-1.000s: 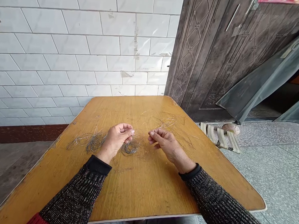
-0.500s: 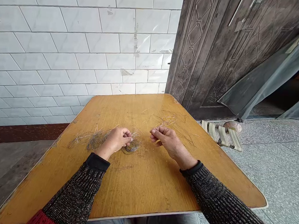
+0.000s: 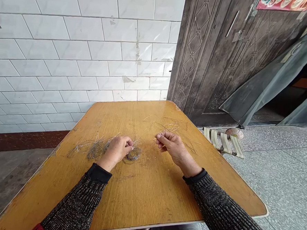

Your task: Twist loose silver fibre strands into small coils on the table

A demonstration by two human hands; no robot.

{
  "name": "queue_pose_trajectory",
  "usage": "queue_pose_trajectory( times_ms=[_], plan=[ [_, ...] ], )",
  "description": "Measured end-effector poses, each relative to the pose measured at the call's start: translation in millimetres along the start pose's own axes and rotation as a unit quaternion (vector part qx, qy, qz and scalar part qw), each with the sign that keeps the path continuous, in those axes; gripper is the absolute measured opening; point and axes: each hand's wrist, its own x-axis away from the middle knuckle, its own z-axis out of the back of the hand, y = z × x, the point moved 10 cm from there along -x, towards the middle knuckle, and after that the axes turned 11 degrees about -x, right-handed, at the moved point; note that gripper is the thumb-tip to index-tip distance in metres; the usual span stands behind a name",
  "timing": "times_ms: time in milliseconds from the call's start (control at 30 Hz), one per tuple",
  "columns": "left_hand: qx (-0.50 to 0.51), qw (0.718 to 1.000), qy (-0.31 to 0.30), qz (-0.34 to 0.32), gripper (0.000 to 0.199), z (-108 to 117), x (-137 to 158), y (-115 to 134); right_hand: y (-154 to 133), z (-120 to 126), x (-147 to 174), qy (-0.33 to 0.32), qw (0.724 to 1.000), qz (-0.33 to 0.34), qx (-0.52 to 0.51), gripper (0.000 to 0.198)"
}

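Several loose coils of thin grey wire (image 3: 94, 149) lie on the wooden table, partly behind my left hand (image 3: 117, 150). This hand is closed in a pinch on thin wire at the edge of the rightmost coil (image 3: 133, 154); its fingers hide part of the strands. My right hand (image 3: 171, 145), a little above the tabletop, has thumb and forefinger pressed together. A fine, pale end of wire sticks out to the left of those fingertips. Behind and beside this hand lie scattered single wires (image 3: 177, 125).
The wooden table (image 3: 143, 197) has a pale edge strip and rounded corners. White wall tiles (image 3: 70, 68) stand behind it, a dark patterned door (image 3: 206, 62) at the right. A low stool with striped straps (image 3: 224, 142) is on the floor right of the table.
The view has tilted up slightly, so the table and hands sit a bit lower in the picture. Both hands keep their pinch and nearly the same places over the table.
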Motion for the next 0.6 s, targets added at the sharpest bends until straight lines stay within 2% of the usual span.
queue_pose_trajectory(
  times_ms=[100,167,267,367,533,600],
  plan=[
    [-0.041,0.998,0.009,-0.044,0.018,3,1,8,-21,10,2,0.024,0.999,0.043,-0.003,0.030],
    [-0.100,0.993,-0.013,-0.054,0.016,-1,1,9,-41,25,4,0.052,0.995,0.086,-0.009,0.029],
    [-0.199,0.977,-0.056,-0.056,0.013,-9,3,7,-67,56,6,0.102,0.985,0.137,-0.005,0.028],
    [-0.251,0.963,-0.062,-0.070,0.014,-11,5,9,-82,91,3,0.140,0.978,0.154,0.031,0.029],
    [-0.274,0.954,-0.033,-0.117,0.013,-8,10,16,-74,141,-13,0.162,0.966,0.135,0.147,0.026],
    [-0.263,0.956,0.018,-0.128,0.018,0,14,20,-63,152,-16,0.166,0.950,0.115,0.240,0.023]
  ],
)
